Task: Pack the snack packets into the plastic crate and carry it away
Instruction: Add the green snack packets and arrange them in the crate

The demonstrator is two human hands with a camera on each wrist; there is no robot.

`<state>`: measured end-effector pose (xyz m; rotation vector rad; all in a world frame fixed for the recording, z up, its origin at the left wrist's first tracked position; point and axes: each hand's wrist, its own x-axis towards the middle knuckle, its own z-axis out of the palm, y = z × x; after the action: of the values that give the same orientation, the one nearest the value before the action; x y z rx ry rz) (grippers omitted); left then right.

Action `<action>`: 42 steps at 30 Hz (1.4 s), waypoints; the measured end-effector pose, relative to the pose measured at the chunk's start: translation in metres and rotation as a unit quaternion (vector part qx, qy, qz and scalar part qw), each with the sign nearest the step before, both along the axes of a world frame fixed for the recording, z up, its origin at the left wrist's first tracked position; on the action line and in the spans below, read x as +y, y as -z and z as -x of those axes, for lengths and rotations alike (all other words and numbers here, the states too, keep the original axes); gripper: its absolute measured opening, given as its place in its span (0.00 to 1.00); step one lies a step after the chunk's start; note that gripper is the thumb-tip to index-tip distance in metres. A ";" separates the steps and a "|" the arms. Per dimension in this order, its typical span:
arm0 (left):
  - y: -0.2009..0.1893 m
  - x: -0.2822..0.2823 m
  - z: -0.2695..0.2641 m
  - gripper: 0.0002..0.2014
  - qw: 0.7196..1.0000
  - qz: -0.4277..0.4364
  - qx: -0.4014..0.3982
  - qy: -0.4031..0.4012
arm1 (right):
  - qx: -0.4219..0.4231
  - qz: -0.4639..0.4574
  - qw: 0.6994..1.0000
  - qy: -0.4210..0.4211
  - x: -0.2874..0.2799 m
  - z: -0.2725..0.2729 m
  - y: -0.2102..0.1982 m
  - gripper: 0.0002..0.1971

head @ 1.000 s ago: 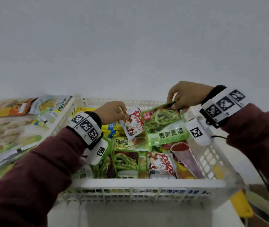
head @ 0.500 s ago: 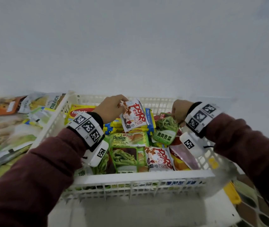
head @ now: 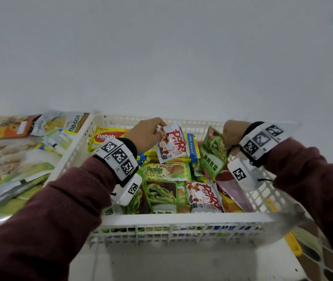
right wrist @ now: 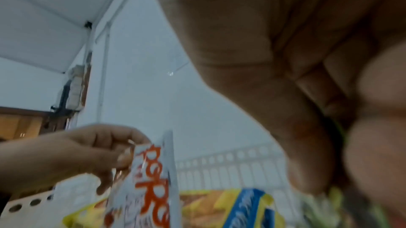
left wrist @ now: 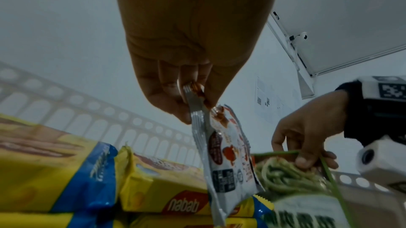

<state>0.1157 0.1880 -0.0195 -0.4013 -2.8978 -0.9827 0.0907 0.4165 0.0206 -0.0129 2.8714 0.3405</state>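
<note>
A white plastic crate stands in front of me, filled with several snack packets. My left hand pinches the top corner of a white and red Popo packet over the crate's far middle; the same packet hangs from my fingers in the left wrist view and shows again in the right wrist view. My right hand grips the top edge of a green vegetable packet at the far right, tilted on its edge inside the crate. That green packet shows below my right hand.
Yellow Nabati wafer packs lie at the crate's far left, a Pandan cake packet in the middle, another Popo packet near the front. More packets lie on the table left of the crate. A white wall rises behind.
My right hand has come down from above the crate rim and lowered the green packet into the far right of the crate. My left hand has stayed over the crate with the Popo packet.
</note>
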 end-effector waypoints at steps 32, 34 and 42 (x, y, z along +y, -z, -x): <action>-0.004 0.001 0.000 0.14 1.000 -0.024 0.008 0.002 | -0.183 -0.044 0.964 -0.191 -0.026 -0.029 0.009 0.14; -0.005 0.001 -0.001 0.14 1.000 -0.030 0.007 -0.003 | -0.104 -0.047 0.978 -0.174 -0.021 -0.021 -0.014 0.18; -0.005 0.004 -0.004 0.15 1.000 -0.030 -0.003 0.001 | 0.081 -0.069 0.989 -0.104 -0.021 0.017 -0.005 0.19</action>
<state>0.1195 0.1918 -0.0148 -0.3999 -2.8656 -1.0695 0.0733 0.3954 0.0261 -0.2730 3.0055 0.6061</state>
